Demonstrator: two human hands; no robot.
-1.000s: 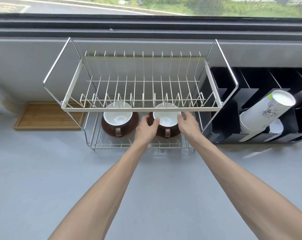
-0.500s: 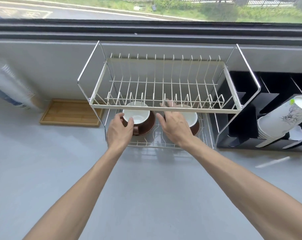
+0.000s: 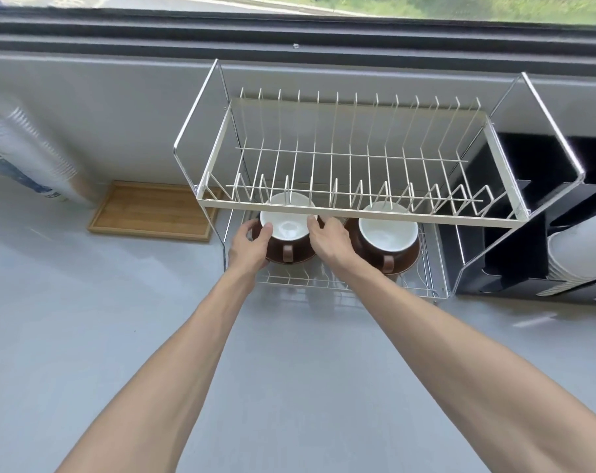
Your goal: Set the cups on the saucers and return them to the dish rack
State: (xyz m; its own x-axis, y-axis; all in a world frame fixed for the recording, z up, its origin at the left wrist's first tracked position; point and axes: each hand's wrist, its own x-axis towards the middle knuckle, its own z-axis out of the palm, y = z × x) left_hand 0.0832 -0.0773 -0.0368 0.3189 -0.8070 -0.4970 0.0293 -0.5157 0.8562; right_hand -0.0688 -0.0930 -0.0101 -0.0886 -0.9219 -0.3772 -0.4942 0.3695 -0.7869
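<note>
The two-tier white wire dish rack (image 3: 358, 216) roofs the grip closely. Below it, both hands, left hand (image 3: 247, 249) and right hand (image 3: 327, 240), clasp the brown white-lined ceramic cup (image 3: 286, 233) between them on its brown saucer (image 3: 298, 259); better to keep it level and low.

Both hands shifted — right cup (image 3: 388, 233) released, left cup (image 3: 287, 227) gripped.

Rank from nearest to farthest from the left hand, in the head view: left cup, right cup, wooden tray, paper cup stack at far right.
1. Left brown cup with white inside, under the left hand's fingers.
2. Right brown cup with white inside, lower shelf, right.
3. Flat wooden tray, left on the counter.
4. White paper cup stack, far right.
</note>
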